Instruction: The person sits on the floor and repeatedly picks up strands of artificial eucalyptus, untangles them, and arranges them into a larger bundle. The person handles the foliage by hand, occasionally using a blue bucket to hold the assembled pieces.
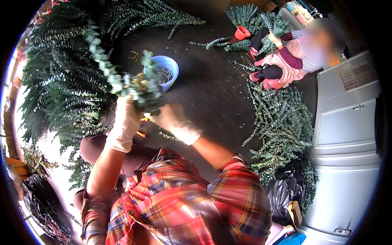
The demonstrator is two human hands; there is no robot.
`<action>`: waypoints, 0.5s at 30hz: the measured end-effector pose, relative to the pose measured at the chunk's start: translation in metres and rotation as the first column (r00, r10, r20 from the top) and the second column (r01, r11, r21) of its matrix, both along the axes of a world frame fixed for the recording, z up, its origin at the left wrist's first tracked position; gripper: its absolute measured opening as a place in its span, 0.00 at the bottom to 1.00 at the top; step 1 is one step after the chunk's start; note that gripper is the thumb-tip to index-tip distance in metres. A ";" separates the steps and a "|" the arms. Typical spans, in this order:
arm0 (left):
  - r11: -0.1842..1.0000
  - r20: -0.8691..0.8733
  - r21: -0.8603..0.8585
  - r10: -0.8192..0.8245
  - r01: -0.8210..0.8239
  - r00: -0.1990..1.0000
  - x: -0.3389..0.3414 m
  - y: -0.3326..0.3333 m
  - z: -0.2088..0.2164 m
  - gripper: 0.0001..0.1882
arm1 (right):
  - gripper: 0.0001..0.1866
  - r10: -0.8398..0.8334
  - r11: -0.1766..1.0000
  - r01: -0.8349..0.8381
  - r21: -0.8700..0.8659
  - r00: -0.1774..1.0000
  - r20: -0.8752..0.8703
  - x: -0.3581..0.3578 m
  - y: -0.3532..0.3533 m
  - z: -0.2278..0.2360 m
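Note:
My left hand [125, 116], in a white glove, is closed round a eucalyptus sprig [104, 61] with small grey-green round leaves. The sprig reaches up and to the left, and a bushier leafy part stands above my hands. My right hand [173, 121], gloved too, is smeared by motion beside the lower leaves. Its fingers cannot be made out. Small orange pieces [141, 134] show just below my hands; their kind is unclear. Beyond the sprig, a blue bucket [173, 65] holds cut stems or scraps.
Big heaps of eucalyptus branches [61, 85] lie at the left, with another heap [279, 126] at the right. A co-worker [286, 57] sits far right, handling branches near a red pot [241, 32]. Black plastic bags [288, 185] and a grey metal cabinet [347, 122] stand at the right.

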State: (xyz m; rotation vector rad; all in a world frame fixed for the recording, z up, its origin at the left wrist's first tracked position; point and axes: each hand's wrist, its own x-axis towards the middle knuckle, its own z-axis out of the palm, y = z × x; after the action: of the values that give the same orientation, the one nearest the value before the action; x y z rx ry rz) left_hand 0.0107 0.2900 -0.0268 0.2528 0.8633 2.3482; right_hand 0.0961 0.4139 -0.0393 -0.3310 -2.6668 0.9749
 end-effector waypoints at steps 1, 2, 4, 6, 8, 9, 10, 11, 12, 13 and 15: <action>0.984 -0.147 -0.176 -0.062 0.036 0.987 -0.005 0.008 -0.013 0.26 | 0.19 -0.032 0.999 0.030 0.033 0.998 0.054 0.010 0.014 -0.006; 0.942 -0.156 -0.324 -0.149 0.092 0.977 0.003 0.009 -0.008 0.30 | 0.23 -0.199 0.978 0.161 0.133 0.915 0.352 0.022 0.046 -0.016; 0.853 -0.123 -0.476 -0.305 0.214 0.944 0.003 -0.009 -0.013 0.37 | 0.22 -0.383 0.919 0.389 0.055 0.855 0.350 0.063 0.108 -0.016; 0.846 -0.149 -0.514 -0.250 0.141 0.957 0.001 -0.038 -0.013 0.35 | 0.21 -0.659 0.717 0.695 -0.051 0.700 0.274 0.135 0.181 0.009; 0.854 -0.097 -0.516 -0.140 0.071 0.985 -0.008 -0.063 -0.021 0.32 | 0.25 -0.901 0.402 0.898 0.180 0.353 0.252 0.224 0.248 0.018; 0.864 -0.119 -0.503 -0.098 0.025 0.988 -0.014 -0.076 -0.030 0.32 | 0.30 -0.962 0.219 0.924 0.312 0.152 0.225 0.273 0.286 0.010; 0.837 -0.144 -0.547 -0.066 -0.023 0.987 -0.014 -0.079 -0.027 0.31 | 0.30 -0.923 0.104 0.909 0.403 -0.063 0.380 0.279 0.284 0.028; 0.812 -0.164 -0.580 -0.038 -0.065 0.986 -0.015 -0.086 -0.017 0.31 | 0.29 -0.958 0.133 0.902 0.410 0.011 0.287 0.332 0.323 -0.012; 0.803 -0.204 -0.577 0.030 -0.145 0.978 -0.020 -0.102 -0.013 0.30 | 0.23 -0.911 0.227 0.962 0.150 0.155 0.382 0.314 0.306 -0.040; 0.793 -0.243 -0.565 0.103 -0.227 0.964 -0.025 -0.119 -0.009 0.29 | 0.16 -0.850 0.256 0.959 -0.120 0.282 0.445 0.295 0.284 -0.058; 0.789 -0.316 -0.522 0.175 -0.325 0.932 -0.031 -0.143 -0.006 0.29 | 0.04 -0.652 0.495 0.822 -0.283 0.566 0.505 0.279 0.264 -0.135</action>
State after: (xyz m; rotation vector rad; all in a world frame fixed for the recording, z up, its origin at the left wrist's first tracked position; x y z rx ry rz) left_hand -0.0205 0.1471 -0.0328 0.1909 1.7770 2.1881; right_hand 0.3753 0.6784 -0.1746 -1.7653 -2.0071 1.3122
